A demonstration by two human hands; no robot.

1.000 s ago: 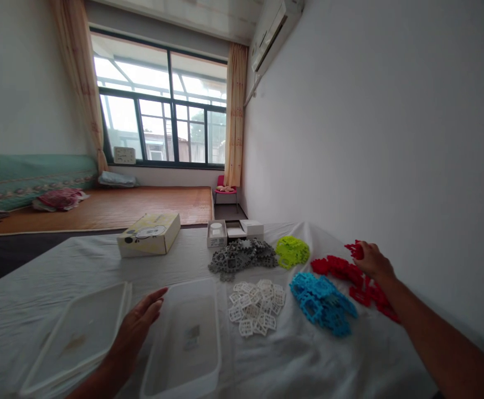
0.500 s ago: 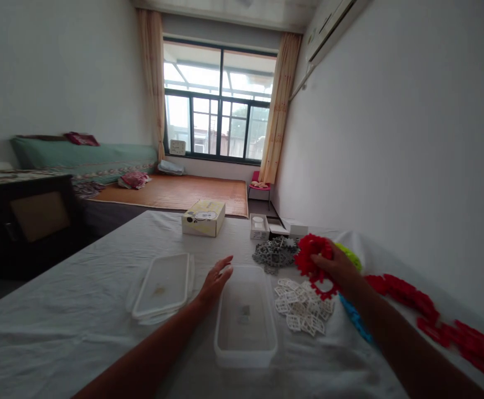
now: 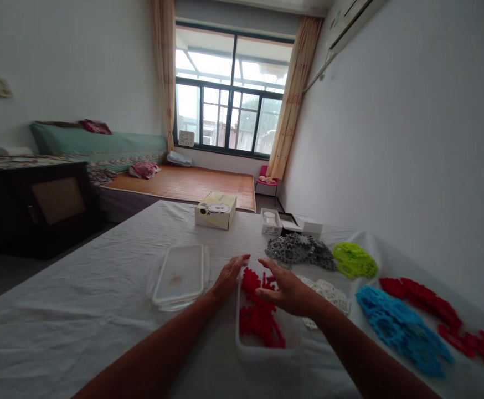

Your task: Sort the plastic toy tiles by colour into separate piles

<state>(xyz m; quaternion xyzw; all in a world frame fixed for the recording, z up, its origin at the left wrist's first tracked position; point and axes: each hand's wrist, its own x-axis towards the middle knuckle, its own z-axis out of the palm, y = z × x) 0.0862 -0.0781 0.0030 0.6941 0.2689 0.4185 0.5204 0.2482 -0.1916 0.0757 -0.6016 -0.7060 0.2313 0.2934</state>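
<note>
Several red plastic toothed pieces (image 3: 261,316) lie inside a clear plastic container (image 3: 267,354). My left hand (image 3: 229,275) rests against the container's far left rim, its fingers stretched out and holding nothing. Over the right side of the same container is my right hand (image 3: 286,288), fingers apart and nothing in its grasp. White lattice pieces (image 3: 329,296) lie just right of the container, partly hidden behind my right hand and forearm. Left of the container, stacked clear lids (image 3: 179,274) lie flat on the cloth.
Grey pieces (image 3: 300,249), lime-green pieces (image 3: 354,259), blue pieces (image 3: 403,330) and more red pieces (image 3: 420,299) lie in piles to the right. A yellow box (image 3: 216,210) and a small white open box (image 3: 271,221) stand at the back of the cloth-covered table (image 3: 80,310).
My right hand has moved left from above the white pieces to the container and let go of the red pieces, which now lie inside. The camera view has shifted slightly.
</note>
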